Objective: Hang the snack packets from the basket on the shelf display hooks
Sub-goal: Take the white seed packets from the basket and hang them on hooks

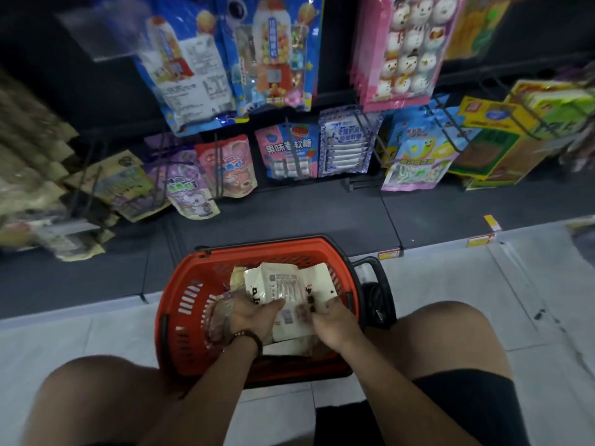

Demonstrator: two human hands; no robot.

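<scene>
Two hands are down inside the basket. My left hand has its thumb laid over the near edge of the snack packets and its fingers curled beneath them. My right hand pinches the same bundle from the other side, thumb up. A dark bead bracelet sits on my left wrist.

The snack packets are flat white pouches with a grey printed label panel and bold dark lettering. They overlap in a loose heap, at least three of them, though blur keeps me from an exact count. One clear pouch with brownish contents lies just beside my left hand.

All of this sits in one red slotted basket with a black handle, standing on the pale tiled floor between my two bare knees.

Beyond it, the dark shelf carries hanging goods. Up top are two blue packs and one pink stack printed with snowmen. In the lower row I count a purple pouch, a pink bear pouch, a pink-and-blue pack, a blue-and-white pack and a pastel pack.
</scene>
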